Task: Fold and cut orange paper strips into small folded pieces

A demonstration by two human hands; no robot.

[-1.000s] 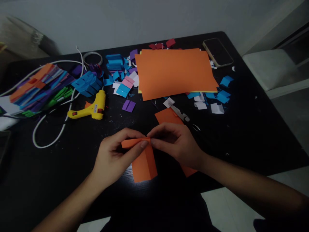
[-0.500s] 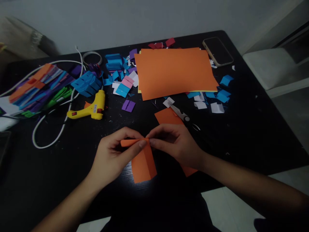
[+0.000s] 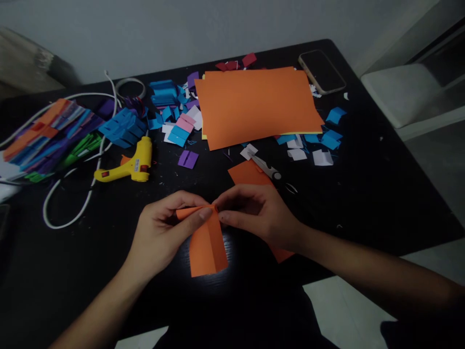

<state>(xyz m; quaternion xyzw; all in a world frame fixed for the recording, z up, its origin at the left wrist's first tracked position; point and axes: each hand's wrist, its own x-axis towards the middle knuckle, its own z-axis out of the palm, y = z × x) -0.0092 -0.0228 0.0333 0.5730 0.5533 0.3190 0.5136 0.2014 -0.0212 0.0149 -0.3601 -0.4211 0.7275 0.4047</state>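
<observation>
The left hand (image 3: 160, 237) and right hand (image 3: 259, 215) each hold a pinching grip on the folded top edge of the orange paper (image 3: 208, 247), just above the table (image 3: 363, 194). The crease looks half-pressed, and sharpening it calls for aligned edges.

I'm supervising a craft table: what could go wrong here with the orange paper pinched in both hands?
The folded orange paper is pinched at its top edge by the left hand and right hand; an uneven grip may skew the crease. The scissors lie just beyond the right hand, so a reach might catch them.
</observation>
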